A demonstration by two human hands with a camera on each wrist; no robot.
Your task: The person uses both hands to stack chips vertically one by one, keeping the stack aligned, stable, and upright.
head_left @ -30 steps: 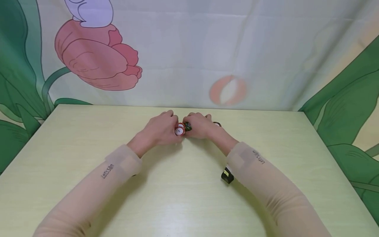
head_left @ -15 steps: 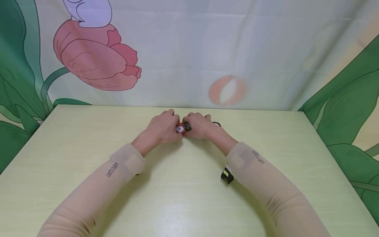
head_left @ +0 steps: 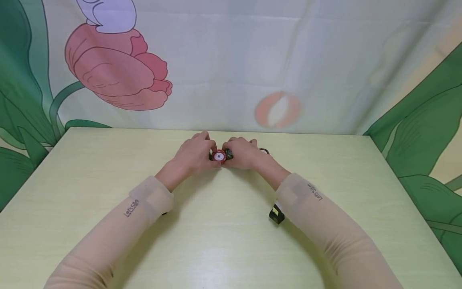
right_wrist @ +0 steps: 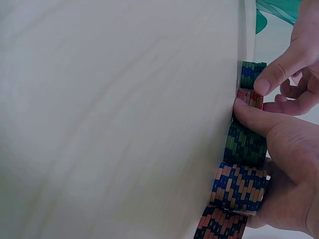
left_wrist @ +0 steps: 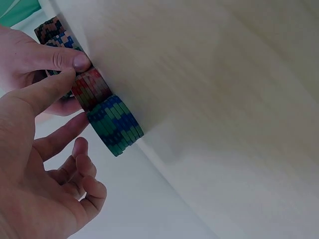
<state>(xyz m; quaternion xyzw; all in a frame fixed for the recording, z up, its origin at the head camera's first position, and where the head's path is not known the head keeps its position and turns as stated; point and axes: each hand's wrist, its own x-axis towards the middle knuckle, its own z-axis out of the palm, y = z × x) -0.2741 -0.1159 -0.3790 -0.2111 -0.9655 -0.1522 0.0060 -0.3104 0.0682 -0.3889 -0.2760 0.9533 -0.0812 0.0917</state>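
Note:
Several stacks of poker chips stand side by side near the table's back edge. My left hand [head_left: 196, 152] pinches the red stack [head_left: 218, 156], marked 5 on top, between thumb and forefinger; its other fingers curl loosely. A green-and-blue stack [left_wrist: 115, 125] sits at the row's left end, beside those fingers. My right hand [right_wrist: 291, 164] curves round the row from the other side, thumb tip on the red stack, fingers largely hidden behind the chips. Along its palm stand a dark green stack [right_wrist: 245, 145], a blue-and-orange stack [right_wrist: 239, 188] and a black-and-orange stack [right_wrist: 222, 224].
The pale wooden table [head_left: 216, 241] spreads out in front of the hands. Behind it hangs a printed curtain [head_left: 216, 72] with flower and leaf pictures. A small black box [head_left: 276, 214] shows below the right sleeve cuff.
A second red chip face that stuck out a second ago is lined up now. My left hand has shifted slightly left and away, with green chips showing beside the red stack. My right hand stays put.

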